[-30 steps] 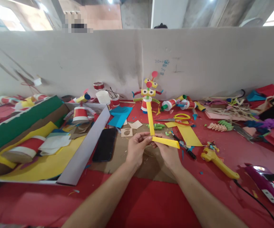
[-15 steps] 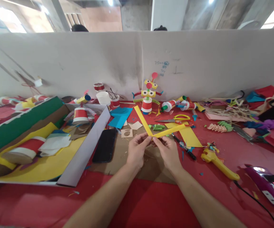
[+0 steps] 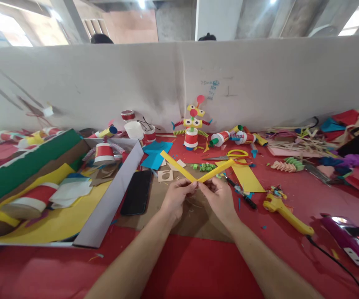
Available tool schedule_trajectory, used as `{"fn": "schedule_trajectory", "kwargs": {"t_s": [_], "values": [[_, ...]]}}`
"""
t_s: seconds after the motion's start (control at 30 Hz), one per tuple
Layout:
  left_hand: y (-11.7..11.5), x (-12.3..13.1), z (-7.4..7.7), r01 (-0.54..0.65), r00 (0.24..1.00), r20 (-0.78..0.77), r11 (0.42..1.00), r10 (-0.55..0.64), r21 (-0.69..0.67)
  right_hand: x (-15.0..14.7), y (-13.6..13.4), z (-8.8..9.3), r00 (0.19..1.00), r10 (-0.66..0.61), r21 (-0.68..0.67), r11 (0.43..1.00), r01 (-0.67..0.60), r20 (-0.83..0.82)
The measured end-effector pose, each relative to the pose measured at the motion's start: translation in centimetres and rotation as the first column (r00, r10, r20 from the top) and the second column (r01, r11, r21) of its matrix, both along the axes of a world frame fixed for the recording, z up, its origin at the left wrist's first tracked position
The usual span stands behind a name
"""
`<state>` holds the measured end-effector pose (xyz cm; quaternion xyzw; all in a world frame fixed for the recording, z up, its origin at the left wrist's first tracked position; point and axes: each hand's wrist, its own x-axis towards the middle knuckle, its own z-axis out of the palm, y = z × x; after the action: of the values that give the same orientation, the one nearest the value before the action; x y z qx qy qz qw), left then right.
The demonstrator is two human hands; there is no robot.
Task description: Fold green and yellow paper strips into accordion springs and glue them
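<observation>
Both my hands meet over a brown cardboard sheet [image 3: 195, 218] on the red table. My left hand [image 3: 175, 201] and my right hand [image 3: 220, 199] pinch the joined ends of two yellow paper strips [image 3: 198, 170]. The strips spread up and outward in a V, one toward the upper left, one toward the upper right. Fingers of both hands are closed on the joint. A black phone [image 3: 136, 192] lies left of my left hand. A paper-cup robot figure [image 3: 192, 131] stands upright behind the strips, near the partition.
An open cardboard box [image 3: 111, 199] with paper sheets and red cups is at left. Yellow scissors [image 3: 234, 155], a black pen [image 3: 240, 192], a yellow glue gun [image 3: 284, 209] and a purple tool [image 3: 352, 243] lie at right. A white partition [image 3: 179, 83] closes the back.
The strip that stood upright has swung left and down, and the right strip has risen, so the pair went from an L to a wide V. My hands stayed put.
</observation>
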<state>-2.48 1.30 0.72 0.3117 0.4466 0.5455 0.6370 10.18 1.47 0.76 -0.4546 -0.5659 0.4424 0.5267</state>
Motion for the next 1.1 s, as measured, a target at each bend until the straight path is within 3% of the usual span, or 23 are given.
{"fn": "schedule_trajectory", "kwargs": {"t_s": [0.17,0.3,0.5,0.67,0.97,1.1], "values": [[0.2,0.0,0.3,0.021,0.965,0.261,0.989,0.018,-0.147,0.3,-0.1,0.5,0.991,-0.045,0.155,0.988,0.026,0.124],[0.1,0.1,0.4,0.039,0.944,0.327,0.974,0.037,-0.225,0.1,-0.4,1.2,0.984,-0.004,0.180,0.983,-0.029,0.180],[-0.1,0.6,0.1,0.030,0.958,0.287,0.987,0.017,-0.158,-0.4,-0.8,1.2,0.999,0.015,0.040,0.999,-0.017,0.043],[-0.5,0.8,0.4,-0.083,0.976,0.196,0.994,0.096,-0.076,-0.4,-0.1,0.2,0.998,0.031,-0.083,0.996,-0.035,-0.054],[-1.4,1.5,1.0,-0.089,0.988,-0.115,0.992,0.098,0.087,0.4,0.4,-0.2,0.996,-0.067,-0.086,0.994,0.072,0.061],[-1.2,1.4,0.5,-0.039,0.999,-0.024,0.994,0.042,0.107,0.4,0.2,-0.1,0.995,-0.070,-0.050,0.996,0.074,0.076]]}}
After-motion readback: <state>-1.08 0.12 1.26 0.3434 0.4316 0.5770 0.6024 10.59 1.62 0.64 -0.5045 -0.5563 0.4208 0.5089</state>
